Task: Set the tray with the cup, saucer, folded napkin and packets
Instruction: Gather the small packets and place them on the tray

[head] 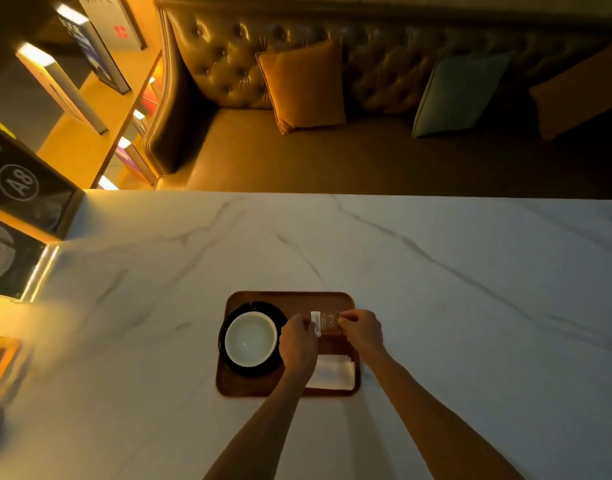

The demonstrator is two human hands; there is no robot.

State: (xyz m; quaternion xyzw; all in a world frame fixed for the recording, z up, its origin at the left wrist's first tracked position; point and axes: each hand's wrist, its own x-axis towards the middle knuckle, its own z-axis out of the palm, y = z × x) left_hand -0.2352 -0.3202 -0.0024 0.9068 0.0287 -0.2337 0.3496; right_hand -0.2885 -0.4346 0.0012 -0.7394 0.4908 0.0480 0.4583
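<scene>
Two bare forearms show from the lower edge of the view, with no sleeve, watch, bracelet or glove on either. The left hand (297,341) and the right hand (361,329) carry no visible rings, though warm dim light blurs fine detail on the fingers.

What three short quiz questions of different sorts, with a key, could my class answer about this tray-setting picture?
1. True or false: the white cup stands on the dark saucer.
2. Which item lies at the near right of the wooden tray? A packet, B folded napkin, C spoon.
3. What do the left hand and the right hand hold between them?

Key: 1 true. 2 B, the folded napkin. 3 the packets.
</scene>
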